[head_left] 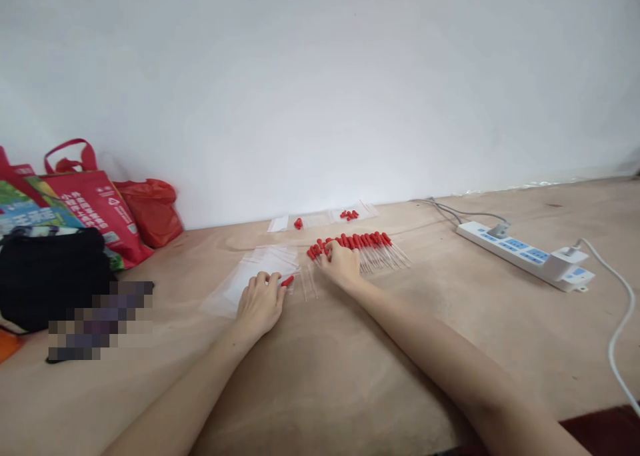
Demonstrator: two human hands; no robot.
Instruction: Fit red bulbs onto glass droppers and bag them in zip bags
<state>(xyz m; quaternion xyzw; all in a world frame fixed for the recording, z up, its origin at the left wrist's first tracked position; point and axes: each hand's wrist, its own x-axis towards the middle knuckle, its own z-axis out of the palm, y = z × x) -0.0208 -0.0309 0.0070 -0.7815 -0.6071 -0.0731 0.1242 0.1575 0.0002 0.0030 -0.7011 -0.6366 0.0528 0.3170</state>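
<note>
- From where I stand, the left hand [263, 303] rests over the zip bags [230, 288], fingers curled, a red rubber bulb [287, 281] poking out by its thumb; whether it is pinched or just beside the fingers, I cannot tell.
- The right hand [344, 264] bends its fingers down at the left end of the row of red-bulbed droppers [373, 241]; the fingertips are hidden, so I can't say if they grasp one.
- I'd take a dropper by its bulb, since the thin stems look easily bent or snapped, and lift it straight so its neighbours aren't dragged askew.
- Between the hands lie a few bare thin tubes [309, 284]; the wrists had better stay high there, lest they roll.
- A light left palm would help, as the bags overlap and probably slide together.
- Beyond, near the wall [320, 109], loose red bulbs [349, 215] lie on a see-through bag [369, 209].
- Well off to the right on the tabletop [350, 389] sits a power strip [520, 256]; to the left, a red shopping bag [107, 206].
</note>
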